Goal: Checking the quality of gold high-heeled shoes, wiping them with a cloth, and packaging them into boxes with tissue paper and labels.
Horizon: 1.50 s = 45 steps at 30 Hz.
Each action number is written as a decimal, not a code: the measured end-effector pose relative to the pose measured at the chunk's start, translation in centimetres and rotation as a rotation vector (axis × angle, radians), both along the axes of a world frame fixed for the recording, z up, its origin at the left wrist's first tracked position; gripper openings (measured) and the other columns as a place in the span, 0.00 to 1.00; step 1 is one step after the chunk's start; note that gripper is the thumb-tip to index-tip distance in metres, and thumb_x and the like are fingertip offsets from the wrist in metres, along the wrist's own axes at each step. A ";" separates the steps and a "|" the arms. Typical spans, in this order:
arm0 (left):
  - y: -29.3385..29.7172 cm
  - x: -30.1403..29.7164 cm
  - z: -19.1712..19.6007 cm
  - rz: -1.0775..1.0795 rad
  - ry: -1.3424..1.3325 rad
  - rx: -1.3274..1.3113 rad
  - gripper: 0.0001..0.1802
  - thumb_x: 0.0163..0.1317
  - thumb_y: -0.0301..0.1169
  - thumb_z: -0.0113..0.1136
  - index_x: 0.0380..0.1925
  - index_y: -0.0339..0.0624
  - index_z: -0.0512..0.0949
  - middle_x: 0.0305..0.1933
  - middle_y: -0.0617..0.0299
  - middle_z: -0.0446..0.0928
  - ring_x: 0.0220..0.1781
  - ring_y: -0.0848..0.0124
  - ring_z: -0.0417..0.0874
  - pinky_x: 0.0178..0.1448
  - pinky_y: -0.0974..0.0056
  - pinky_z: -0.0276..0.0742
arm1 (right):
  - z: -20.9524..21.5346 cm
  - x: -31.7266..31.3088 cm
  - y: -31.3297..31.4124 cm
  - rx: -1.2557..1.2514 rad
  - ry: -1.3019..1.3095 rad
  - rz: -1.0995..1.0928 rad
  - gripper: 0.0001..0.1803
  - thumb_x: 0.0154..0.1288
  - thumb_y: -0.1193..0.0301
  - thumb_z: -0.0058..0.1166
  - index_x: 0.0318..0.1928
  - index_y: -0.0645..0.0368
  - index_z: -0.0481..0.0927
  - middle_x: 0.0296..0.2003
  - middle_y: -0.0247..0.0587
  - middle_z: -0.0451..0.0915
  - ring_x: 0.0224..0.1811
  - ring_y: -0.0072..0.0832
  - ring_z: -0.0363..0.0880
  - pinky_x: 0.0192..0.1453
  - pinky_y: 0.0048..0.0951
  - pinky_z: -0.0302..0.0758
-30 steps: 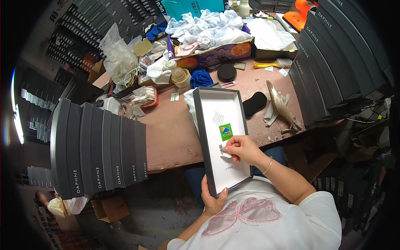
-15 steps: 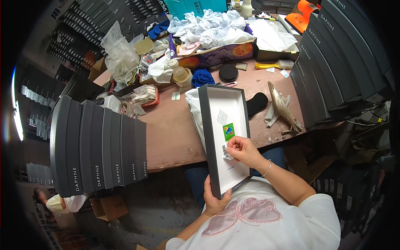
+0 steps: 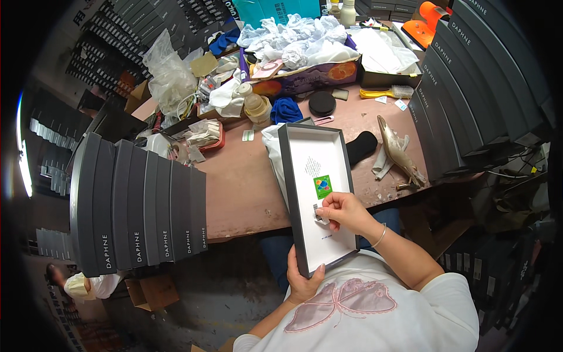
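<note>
A dark grey shoe box lid [image 3: 301,170], white inside, is tilted up in front of me over the table's near edge. My left hand [image 3: 302,285] grips its lower left corner, thumb on the near rim. Over the lid's white inner face, my right hand [image 3: 347,215] pinches a small white barcode label [image 3: 318,215] between thumb and fingers; the fingers partly cover it. Whether the label is stuck down or loose, I cannot tell. Just above the fingertips is a green square sticker [image 3: 323,187]. White paper [image 3: 273,151] shows behind the lid's left side.
Stacked grey shoe boxes stand at left [image 3: 153,205] and right [image 3: 469,88]. A metallic-toned shoe [image 3: 400,149] lies on paper at the table's right, near a black insole [image 3: 362,146]. Farther back are a yellow brush [image 3: 384,92], a bottle [image 3: 256,108] and a carton [image 3: 316,79] of crumpled paper.
The lid's near end has shifted slightly right and its inner face is turned a little more toward me. My right hand has moved slightly, still pinching the label. The left keeps its grip.
</note>
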<state>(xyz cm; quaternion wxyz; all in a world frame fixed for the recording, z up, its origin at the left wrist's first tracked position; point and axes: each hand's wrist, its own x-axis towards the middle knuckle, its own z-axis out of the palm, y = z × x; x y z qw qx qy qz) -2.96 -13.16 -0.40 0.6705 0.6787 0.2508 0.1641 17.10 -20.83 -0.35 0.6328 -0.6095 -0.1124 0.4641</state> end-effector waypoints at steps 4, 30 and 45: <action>0.0 0.1 0.6 -0.008 0.020 0.009 0.42 0.51 0.33 0.65 0.64 0.31 0.57 0.55 0.53 0.71 0.55 0.67 0.73 0.61 0.64 0.67 | -0.5 0.2 0.1 0.012 0.018 0.006 0.09 0.65 0.70 0.58 0.36 0.62 0.74 0.22 0.28 0.74 0.17 0.14 0.70 0.19 0.16 0.67; 0.5 0.1 0.3 0.015 0.028 -0.084 0.38 0.54 0.31 0.63 0.63 0.30 0.58 0.55 0.54 0.72 0.54 0.69 0.74 0.60 0.65 0.68 | -1.2 -1.2 0.2 0.180 -0.239 -0.002 0.06 0.70 0.70 0.52 0.37 0.59 0.72 0.23 0.24 0.69 0.21 0.10 0.66 0.23 0.14 0.64; 0.9 0.4 -0.6 0.178 -0.083 -0.284 0.34 0.58 0.27 0.60 0.62 0.26 0.59 0.52 0.56 0.73 0.50 0.73 0.75 0.56 0.69 0.70 | -1.9 -1.4 0.7 0.155 -0.586 -0.004 0.04 0.67 0.75 0.54 0.37 0.63 0.75 0.25 0.31 0.72 0.24 0.15 0.70 0.26 0.18 0.67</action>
